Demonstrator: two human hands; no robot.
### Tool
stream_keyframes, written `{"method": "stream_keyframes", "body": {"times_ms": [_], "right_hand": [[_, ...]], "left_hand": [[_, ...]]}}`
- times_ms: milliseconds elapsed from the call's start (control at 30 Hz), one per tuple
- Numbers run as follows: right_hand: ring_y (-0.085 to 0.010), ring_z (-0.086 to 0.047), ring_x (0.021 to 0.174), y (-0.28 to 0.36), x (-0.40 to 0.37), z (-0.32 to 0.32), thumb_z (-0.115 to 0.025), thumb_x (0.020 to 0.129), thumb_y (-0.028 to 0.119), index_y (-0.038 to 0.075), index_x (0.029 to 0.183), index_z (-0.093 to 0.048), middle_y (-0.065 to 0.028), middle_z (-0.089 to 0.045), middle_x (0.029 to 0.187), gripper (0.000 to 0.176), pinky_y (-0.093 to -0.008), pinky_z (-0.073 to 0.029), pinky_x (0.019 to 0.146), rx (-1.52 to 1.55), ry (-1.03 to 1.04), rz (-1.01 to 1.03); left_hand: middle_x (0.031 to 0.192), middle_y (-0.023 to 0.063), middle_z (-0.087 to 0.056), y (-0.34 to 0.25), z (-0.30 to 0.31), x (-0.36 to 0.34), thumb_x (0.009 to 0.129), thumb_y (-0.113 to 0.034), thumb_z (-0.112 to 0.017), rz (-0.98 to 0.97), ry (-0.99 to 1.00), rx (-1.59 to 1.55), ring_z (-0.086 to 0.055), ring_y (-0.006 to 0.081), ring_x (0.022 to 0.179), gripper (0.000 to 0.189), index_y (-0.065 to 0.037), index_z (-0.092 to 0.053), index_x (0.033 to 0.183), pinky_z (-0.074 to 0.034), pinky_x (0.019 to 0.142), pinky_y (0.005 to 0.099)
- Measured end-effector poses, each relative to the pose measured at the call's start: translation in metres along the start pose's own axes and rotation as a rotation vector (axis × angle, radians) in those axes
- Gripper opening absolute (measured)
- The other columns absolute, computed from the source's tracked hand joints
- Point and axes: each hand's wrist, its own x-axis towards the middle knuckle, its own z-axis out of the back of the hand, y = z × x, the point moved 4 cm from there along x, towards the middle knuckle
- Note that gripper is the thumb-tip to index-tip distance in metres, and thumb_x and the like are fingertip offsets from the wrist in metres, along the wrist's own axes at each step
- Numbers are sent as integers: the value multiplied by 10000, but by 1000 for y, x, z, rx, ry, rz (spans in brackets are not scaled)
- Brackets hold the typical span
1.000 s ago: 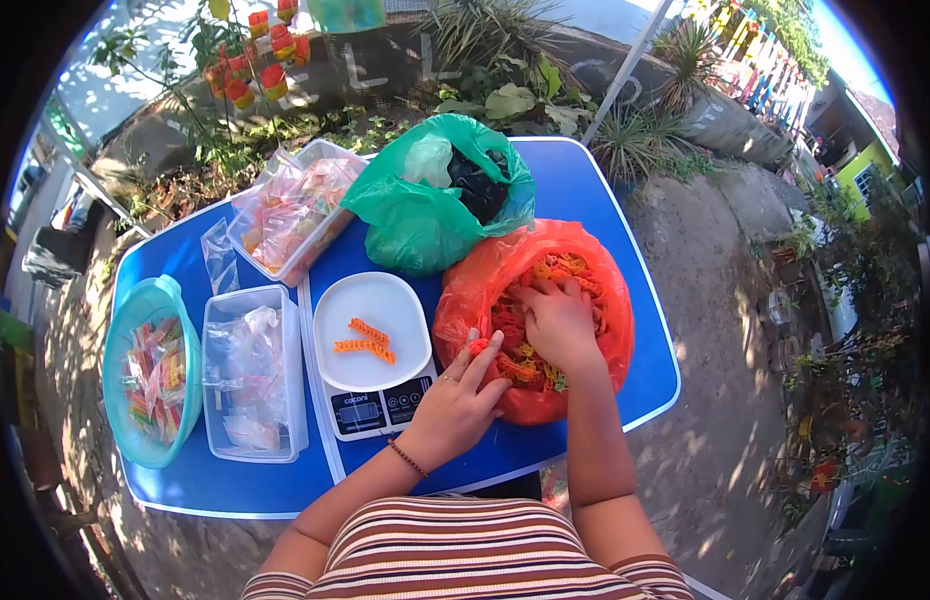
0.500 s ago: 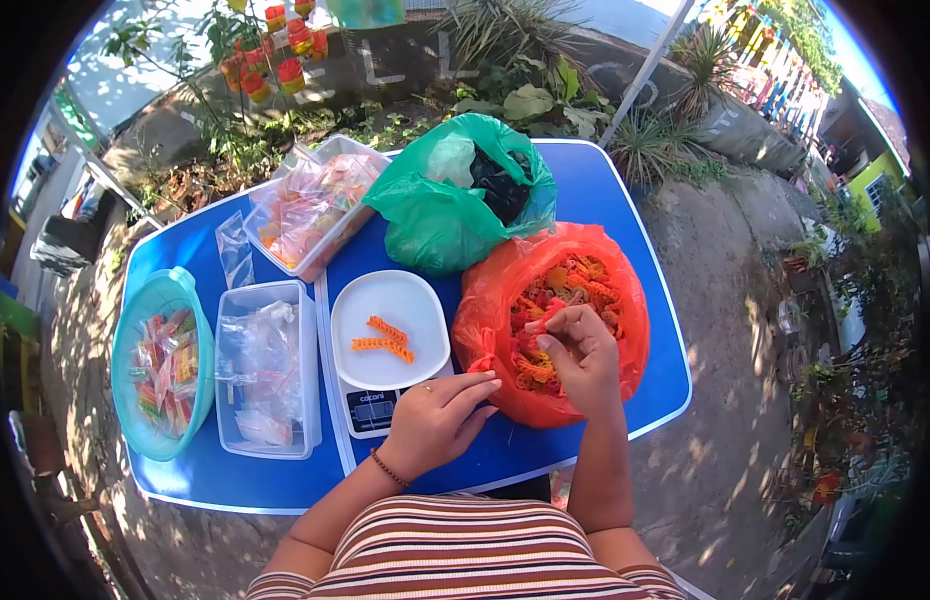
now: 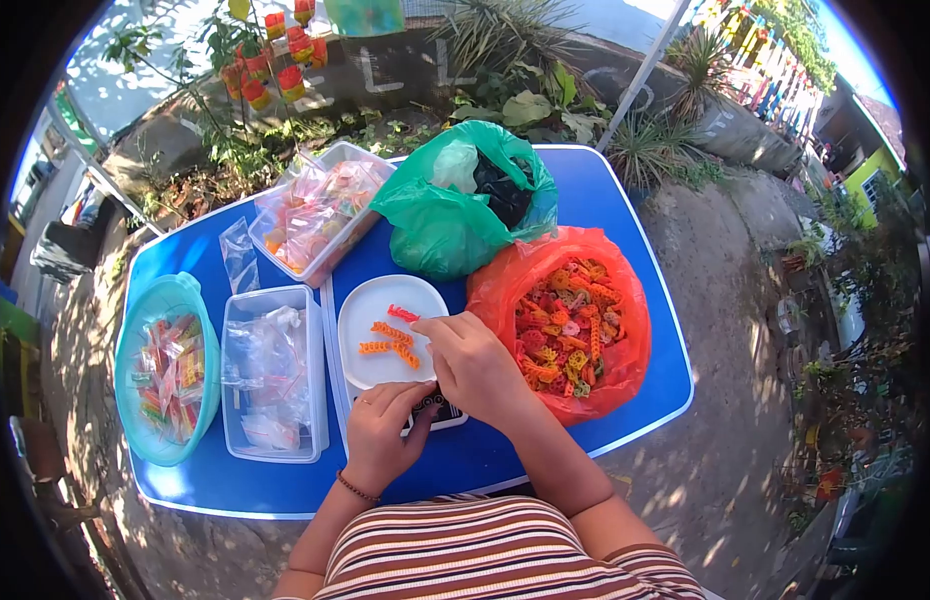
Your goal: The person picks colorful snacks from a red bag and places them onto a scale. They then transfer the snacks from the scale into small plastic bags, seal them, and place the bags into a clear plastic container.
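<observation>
My right hand [image 3: 475,368] reaches over the white weighing plate [image 3: 359,372], its fingertips pinched on the end of a red spiral snack piece [image 3: 401,312]. Several orange spiral pieces [image 3: 377,347] lie on the plate just below it. The plate tops a small kitchen scale [image 3: 455,414], whose display is mostly covered by my hands. At the scale's front edge, my left hand [image 3: 380,430] rests with fingers stretched and thumb apart, holding nothing visible. To the right stands an open red plastic bag [image 3: 628,372] full of red, orange and yellow snack pieces [image 3: 568,325].
A green plastic bag [image 3: 425,215] stands behind the scale. Left are a clear tub of plastic bags [image 3: 275,375], a tub of packed snacks [image 3: 330,205] and a teal basket [image 3: 125,345] of packets. A flat clear bag [image 3: 239,255] lies on the blue table [image 3: 655,345].
My right hand has moved left from the red bag to the plate, bringing the red piece. My left hand has let go of the bag's rim and shifted to the scale's front.
</observation>
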Motion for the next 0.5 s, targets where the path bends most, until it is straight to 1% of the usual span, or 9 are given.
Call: {"method": "stream_keyframes", "body": {"times_ms": [33,133,167,233,267,300,400,433,500], "right_hand": [[-362,-652,915,-3,-5,11,-622,793,-67,-11,1103,-671,-185,-699,980,318,-450,-534,828,-9,-44,-29],[-358,-653,885,-25,-26,54,-595,790,-93,-16,1004,-682,-170,-688,930,244,-456,-530,801,-84,-202,-115],[-360,-695,889,-38,-32,70,-578,835,-107,-17,978,-702,-181,-711,919,210,-415,-555,807,-165,-232,-219],[-378,-711,932,-80,-41,98,-557,851,-101,-29,1021,-706,-219,-721,962,237,-417,-558,827,-264,-218,-379],[-408,-695,954,-107,-47,111,-562,858,-60,-24,1047,-699,-232,-719,967,236,-457,-546,853,-323,-156,-484],[-437,-679,975,-128,-49,122,-567,866,-20,-19,1074,-693,-245,-717,973,243,-497,-534,879,-379,-94,-586],[-452,-681,961,-141,-34,144,-550,900,24,-2,1129,-697,-256,-718,956,274,-503,-537,868,-503,-63,-590],[-442,-679,1013,-150,-34,144,-565,928,83,17,1188,-691,-254,-720,1029,296,-511,-525,907,-483,31,-649],[-410,-666,1087,-161,-40,127,-577,938,113,20,1231,-672,-240,-709,1119,322,-521,-501,950,-499,90,-613]], "left_hand": [[976,72,-744,-4,-3,0,819,-119,-805,-30,10,-30,-711,250,862,274,-74,-727,1077,-543,746,388],[907,54,-725,-18,-22,1,802,-83,-818,-88,138,-167,-701,245,849,289,-88,-737,1079,-553,738,364],[921,41,-715,-17,-32,-5,819,-123,-818,-76,262,-180,-700,234,840,358,-112,-716,1162,-557,719,351],[929,28,-715,-25,-46,-1,835,-162,-814,-41,451,-275,-699,228,824,423,-129,-683,1235,-558,715,346],[933,22,-716,-29,-52,1,842,-181,-812,-25,545,-318,-698,224,816,455,-138,-666,1272,-559,713,344],[1057,60,-719,-31,-60,1,859,-235,-804,-61,592,-332,-705,253,932,570,-148,-599,1383,-573,800,366],[1333,131,-638,-41,-72,10,848,-244,-809,-210,475,-312,-669,304,1112,640,-157,-571,1435,-559,930,404],[1409,152,-570,-43,-77,11,839,-248,-814,-215,486,-292,-639,326,1166,671,-165,-557,1452,-545,966,417],[1562,194,-432,-47,-85,12,820,-257,-823,-223,509,-252,-580,370,1273,732,-180,-530,1487,-516,1039,442]]}}
